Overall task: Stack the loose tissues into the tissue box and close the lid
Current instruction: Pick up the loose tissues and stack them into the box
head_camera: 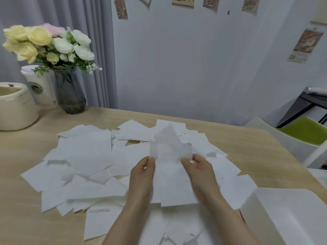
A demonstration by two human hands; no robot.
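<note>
Hands: left hand and right hand pinched a small stack by its sides.
Tissues: most lay scattered on the counter.
Box: near right, apparently unfilled.
Progress: early.

Two bare forearms enter from the bottom edge of the head view, each ending in a bare hand. No sleeve, cuff or glove shows on either arm up to where the frame cuts them off. The left hand carries no ring, watch or bracelet, and its wrist is uncovered. The right hand is likewise unadorned, with a plain wrist. The fingers are slender, with short, unpainted nails visible at the tips. Nothing else of the person's body or clothing is in view.
</note>
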